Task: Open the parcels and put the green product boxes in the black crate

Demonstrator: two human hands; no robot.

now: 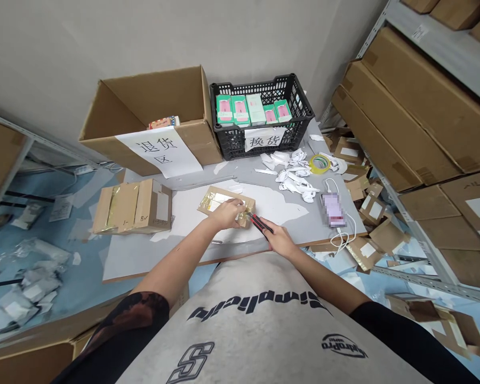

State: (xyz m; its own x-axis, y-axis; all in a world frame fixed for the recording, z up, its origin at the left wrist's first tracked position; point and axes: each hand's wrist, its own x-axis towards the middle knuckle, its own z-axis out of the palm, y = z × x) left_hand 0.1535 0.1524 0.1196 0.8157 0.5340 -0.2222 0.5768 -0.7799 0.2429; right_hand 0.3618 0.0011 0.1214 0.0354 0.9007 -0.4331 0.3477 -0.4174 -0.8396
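Observation:
A small taped cardboard box [208, 201] with a label lies flat on the table before me. My left hand [228, 213] is closed over its right part, fingers bent near the crinkled clear tape at that end. My right hand [279, 238] grips a red and black utility knife [260, 222], whose tip meets the box's right end beside my left fingers. Just where the blade touches is too small to tell. Left of this box stand several brown cartons [134, 205] in a row, taped and marked with pen.
Behind are a large open carton [144, 149] and a black plastic crate [260, 133] holding green-and-pink boxes. Crumpled paper [296, 178], a tape roll [319, 164] and a phone [333, 209] with a white cable lie right. Shelving with cartons [424, 112] stands at the right.

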